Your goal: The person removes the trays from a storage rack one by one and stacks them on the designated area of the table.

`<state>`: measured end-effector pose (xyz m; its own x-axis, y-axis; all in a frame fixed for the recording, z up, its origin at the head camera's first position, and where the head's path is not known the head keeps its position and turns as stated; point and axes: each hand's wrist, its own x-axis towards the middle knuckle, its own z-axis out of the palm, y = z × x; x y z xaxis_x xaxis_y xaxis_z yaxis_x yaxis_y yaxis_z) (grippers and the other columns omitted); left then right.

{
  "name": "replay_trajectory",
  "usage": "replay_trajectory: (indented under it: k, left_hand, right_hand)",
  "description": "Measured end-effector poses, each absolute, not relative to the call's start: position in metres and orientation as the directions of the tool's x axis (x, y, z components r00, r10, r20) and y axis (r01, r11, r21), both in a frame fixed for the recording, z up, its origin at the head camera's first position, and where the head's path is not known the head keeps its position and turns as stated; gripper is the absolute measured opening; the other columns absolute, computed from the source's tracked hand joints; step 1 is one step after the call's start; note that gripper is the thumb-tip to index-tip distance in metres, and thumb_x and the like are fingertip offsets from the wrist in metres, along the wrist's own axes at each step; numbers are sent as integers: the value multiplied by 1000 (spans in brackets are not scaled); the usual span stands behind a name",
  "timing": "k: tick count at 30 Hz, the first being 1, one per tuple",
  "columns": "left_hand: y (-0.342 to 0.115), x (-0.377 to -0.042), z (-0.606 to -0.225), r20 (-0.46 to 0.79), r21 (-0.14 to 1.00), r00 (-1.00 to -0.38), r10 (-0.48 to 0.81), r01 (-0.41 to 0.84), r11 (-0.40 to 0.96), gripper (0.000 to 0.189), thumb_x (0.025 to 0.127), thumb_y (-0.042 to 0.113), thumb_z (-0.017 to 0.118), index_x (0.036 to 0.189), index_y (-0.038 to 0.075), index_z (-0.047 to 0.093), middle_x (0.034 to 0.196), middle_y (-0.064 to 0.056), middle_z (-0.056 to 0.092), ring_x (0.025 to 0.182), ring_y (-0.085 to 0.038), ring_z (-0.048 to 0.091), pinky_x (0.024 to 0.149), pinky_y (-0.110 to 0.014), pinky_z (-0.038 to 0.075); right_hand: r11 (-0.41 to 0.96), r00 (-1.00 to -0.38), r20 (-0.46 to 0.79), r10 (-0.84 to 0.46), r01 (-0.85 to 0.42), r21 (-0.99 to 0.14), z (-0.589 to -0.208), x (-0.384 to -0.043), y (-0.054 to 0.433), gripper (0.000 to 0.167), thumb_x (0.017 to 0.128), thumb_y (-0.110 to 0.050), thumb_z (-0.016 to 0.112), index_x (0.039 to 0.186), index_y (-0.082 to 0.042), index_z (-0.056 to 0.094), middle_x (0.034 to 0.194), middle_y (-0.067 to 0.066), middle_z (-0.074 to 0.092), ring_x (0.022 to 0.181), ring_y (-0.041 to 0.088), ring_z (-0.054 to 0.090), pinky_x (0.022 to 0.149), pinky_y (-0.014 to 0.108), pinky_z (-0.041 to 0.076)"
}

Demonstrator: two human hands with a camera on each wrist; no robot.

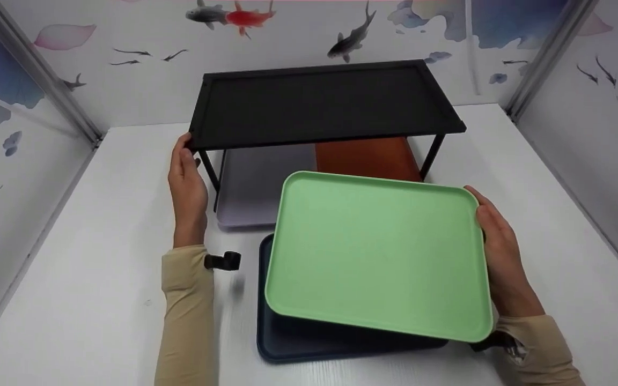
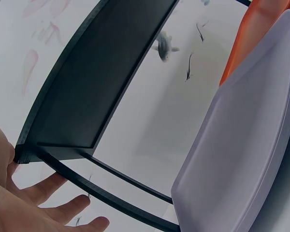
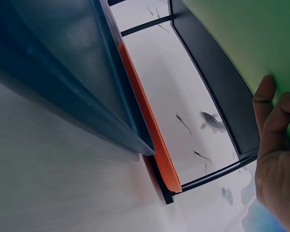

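My right hand [image 1: 502, 257] grips the right edge of a light green tray [image 1: 379, 252], which is raised and tilted. Under it lies a dark blue tray [image 1: 293, 343] on the table, mostly hidden from the head view. My left hand [image 1: 186, 187] touches the front left corner of a black rack [image 1: 325, 104] on thin legs. In the left wrist view, the fingers [image 2: 75, 209] of this hand spread loosely beside the rack's leg. A pale lilac tray [image 1: 250, 187] and an orange tray [image 1: 368, 155] sit beneath the rack's top, side by side.
The white table [image 1: 100, 300] is bounded by a back wall [image 1: 142, 91] and side walls printed with fish and petals. Metal posts [image 1: 550, 59] mark the back corners. A black band with a small camera [image 1: 226, 261] is on the left wrist.
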<state>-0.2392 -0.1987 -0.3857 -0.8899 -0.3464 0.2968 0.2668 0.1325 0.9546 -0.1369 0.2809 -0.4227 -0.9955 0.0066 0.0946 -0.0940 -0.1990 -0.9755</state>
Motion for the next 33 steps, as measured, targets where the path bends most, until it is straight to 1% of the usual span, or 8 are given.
replay_trajectory:
  k: [5,13,17,24,29,33]
  left_hand:
    - [-200,-239,-384,291,957,-895,-338,264,124,48,113,34,32,157,16,39,163,2,38,149,-8,33,121,-23,28]
    - [-191,-225,-365,267,964,-906,-328,248,97,48,114,25,29,158,8,36,165,-6,35,152,-15,30,123,-26,26]
    - [-190,-224,-366,254,967,-909,-331,234,98,48,114,27,28,159,11,36,165,-6,33,153,-14,29,123,-26,26]
    - [-201,-239,-385,296,955,-894,-336,272,117,49,113,33,31,158,15,38,164,-1,36,151,-10,32,121,-24,28]
    - [-199,-241,-385,310,951,-892,-330,292,106,48,114,30,30,157,12,39,164,-3,37,151,-11,32,122,-24,28]
    - [-193,-231,-375,291,957,-897,-334,276,91,47,114,26,29,157,8,38,164,-7,36,152,-14,31,122,-25,27]
  right_hand:
    - [-188,-996,84,-12,-80,-979,-424,-137,277,59,110,-38,43,162,-12,29,162,3,35,137,7,46,105,18,45]
    - [-145,-997,66,-42,-59,-988,-427,-137,276,59,111,-39,41,162,-14,28,161,4,35,137,8,46,105,18,45]
    - [-127,-996,73,-54,-66,-990,-427,-138,277,58,111,-39,40,162,-13,29,158,5,39,134,9,50,103,19,47]
    - [-127,-995,66,-80,-56,-990,-429,-139,274,59,111,-39,40,162,-13,28,157,3,41,133,10,50,103,20,48]
    - [-107,-994,68,-79,-60,-993,-430,-138,275,59,111,-38,40,162,-11,28,156,1,42,134,8,48,103,18,46]
    - [-82,-994,65,-86,-58,-995,-430,-139,275,58,111,-38,40,162,-12,29,156,2,41,135,8,47,104,18,44]
